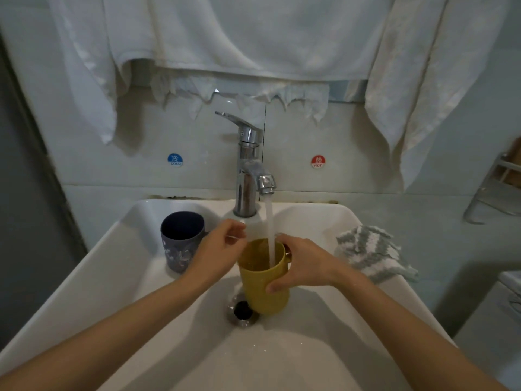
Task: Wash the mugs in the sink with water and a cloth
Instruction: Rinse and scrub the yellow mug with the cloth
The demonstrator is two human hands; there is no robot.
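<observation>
A yellow mug (pixel 263 289) is held upright over the drain (pixel 242 310) of the white sink (pixel 93 277), and water from the chrome tap (pixel 249 170) streams into it. My right hand (pixel 303 263) grips the mug's right side by the handle. My left hand (pixel 218 249) hovers at the mug's left rim, fingers loosely curled and holding nothing. A dark blue mug (pixel 181 239) stands upright at the sink's back left. A grey and white striped cloth (pixel 372 253) lies on the sink's right edge.
White towels (pixel 253 38) hang on the wall above the tap. Cold and hot stickers flank the tap on the tiles. A metal rack (pixel 496 190) juts in from the right wall. A dark door frame runs down the left side.
</observation>
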